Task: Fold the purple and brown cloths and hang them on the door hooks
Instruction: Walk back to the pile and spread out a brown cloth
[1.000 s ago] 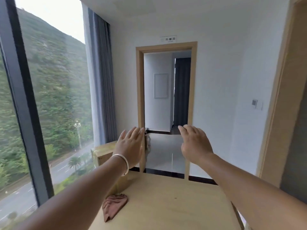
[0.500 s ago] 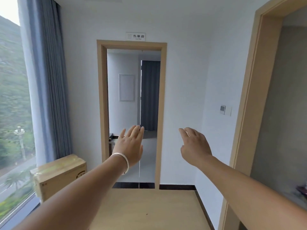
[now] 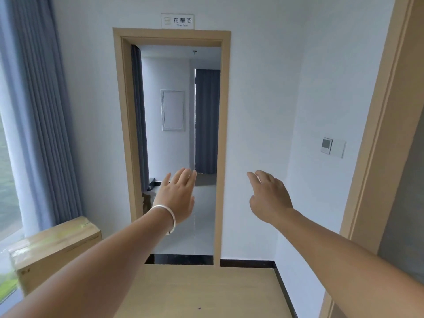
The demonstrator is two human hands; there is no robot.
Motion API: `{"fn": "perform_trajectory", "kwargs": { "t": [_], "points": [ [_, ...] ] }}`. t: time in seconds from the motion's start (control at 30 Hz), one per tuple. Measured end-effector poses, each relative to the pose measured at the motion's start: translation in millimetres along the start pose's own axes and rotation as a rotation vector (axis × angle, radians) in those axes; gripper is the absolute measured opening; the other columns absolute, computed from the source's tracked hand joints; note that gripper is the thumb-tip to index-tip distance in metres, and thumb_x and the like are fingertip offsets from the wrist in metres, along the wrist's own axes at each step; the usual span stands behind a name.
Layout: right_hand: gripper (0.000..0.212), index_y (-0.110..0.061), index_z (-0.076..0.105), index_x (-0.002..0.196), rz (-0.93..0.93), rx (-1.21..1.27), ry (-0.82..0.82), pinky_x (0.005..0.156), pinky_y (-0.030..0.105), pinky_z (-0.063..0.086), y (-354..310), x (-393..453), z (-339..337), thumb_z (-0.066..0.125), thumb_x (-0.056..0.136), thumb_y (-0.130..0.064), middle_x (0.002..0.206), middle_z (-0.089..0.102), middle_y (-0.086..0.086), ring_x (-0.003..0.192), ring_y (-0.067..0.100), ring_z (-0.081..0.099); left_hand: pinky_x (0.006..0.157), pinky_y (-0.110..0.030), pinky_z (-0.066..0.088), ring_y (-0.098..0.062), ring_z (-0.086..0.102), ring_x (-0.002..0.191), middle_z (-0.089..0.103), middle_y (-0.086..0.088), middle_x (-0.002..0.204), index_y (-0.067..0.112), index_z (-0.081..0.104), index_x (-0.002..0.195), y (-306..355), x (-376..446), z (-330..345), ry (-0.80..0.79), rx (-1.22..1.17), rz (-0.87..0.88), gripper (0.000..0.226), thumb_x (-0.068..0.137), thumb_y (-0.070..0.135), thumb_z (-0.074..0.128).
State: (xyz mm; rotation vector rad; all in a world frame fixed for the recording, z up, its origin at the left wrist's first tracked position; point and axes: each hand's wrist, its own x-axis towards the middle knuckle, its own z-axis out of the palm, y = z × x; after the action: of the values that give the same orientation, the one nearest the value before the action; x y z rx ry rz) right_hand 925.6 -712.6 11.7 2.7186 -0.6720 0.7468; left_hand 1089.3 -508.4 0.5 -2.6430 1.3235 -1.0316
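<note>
At the far left a curtain point(image 3: 39, 106) is hanging beside a cardboard box point(image 3: 55, 246). The left hand point(image 3: 175, 198), wearing a bracelet point(image 3: 171, 218), is reaching forward with its grip open, fingers straight, holding nothing. Beyond it the doorway point(image 3: 179, 143) is standing open. The right hand point(image 3: 270, 198) is hovering level with the left, fingers loosely spread and empty. Below both, the wooden surface point(image 3: 206, 292) is showing no cloth; neither the purple nor the brown cloth is visible, nor any door hooks, so I cannot tell which hand is nearer them.
</note>
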Motion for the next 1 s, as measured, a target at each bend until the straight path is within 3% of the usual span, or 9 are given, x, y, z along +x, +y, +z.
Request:
{"fn": "perform_trajectory", "kwargs": {
  "t": [0.3, 0.6, 0.8, 1.0],
  "points": [
    [0.066, -0.017, 0.023, 0.149, -0.045, 0.040, 0.004, 0.108, 0.033, 0.027, 58.7, 117.1, 75.2, 0.045, 0.087, -0.013, 0.150, 0.030, 0.005, 0.136, 0.024, 0.029, 0.119, -0.045, 0.013, -0.023, 0.009, 0.148, 0.013, -0.005, 0.160, 0.014, 0.006, 0.153, 15.7, 115.7, 72.6, -0.021, 0.031, -0.035, 0.068, 0.098, 0.042, 0.035],
    [0.067, -0.016, 0.025, 0.148, -0.073, 0.041, -0.042, 0.106, 0.032, 0.029, 56.9, 211.9, 151.2, 0.046, 0.085, -0.011, 0.146, 0.034, 0.005, 0.134, 0.024, 0.032, 0.119, -0.045, 0.011, -0.023, 0.006, 0.148, 0.010, -0.004, 0.160, 0.014, 0.005, 0.153, -15.2, 199.9, 157.9, -0.063, 0.018, -0.039, 0.065, 0.099, 0.038, 0.032],
    [0.067, -0.016, 0.029, 0.146, -0.094, 0.016, -0.015, 0.102, 0.033, 0.032, 9.6, 317.9, 189.9, 0.047, 0.082, -0.007, 0.141, 0.038, 0.005, 0.129, 0.026, 0.037, 0.119, -0.046, 0.010, -0.023, 0.005, 0.148, 0.009, -0.005, 0.161, 0.014, 0.005, 0.153, -93.1, 252.9, 225.1, -0.059, 0.021, -0.077, 0.065, 0.099, 0.040, 0.030],
    [0.064, -0.017, 0.031, 0.144, -0.218, 0.015, -0.008, 0.094, 0.030, 0.036, -85.5, 427.3, 227.3, 0.047, 0.082, -0.010, 0.131, 0.044, 0.000, 0.119, 0.022, 0.043, 0.119, -0.046, 0.013, -0.023, 0.005, 0.148, 0.010, -0.004, 0.160, 0.015, 0.006, 0.153, -207.5, 270.5, 280.4, -0.075, 0.029, -0.202, 0.065, 0.099, 0.043, 0.030]
  ]
}}
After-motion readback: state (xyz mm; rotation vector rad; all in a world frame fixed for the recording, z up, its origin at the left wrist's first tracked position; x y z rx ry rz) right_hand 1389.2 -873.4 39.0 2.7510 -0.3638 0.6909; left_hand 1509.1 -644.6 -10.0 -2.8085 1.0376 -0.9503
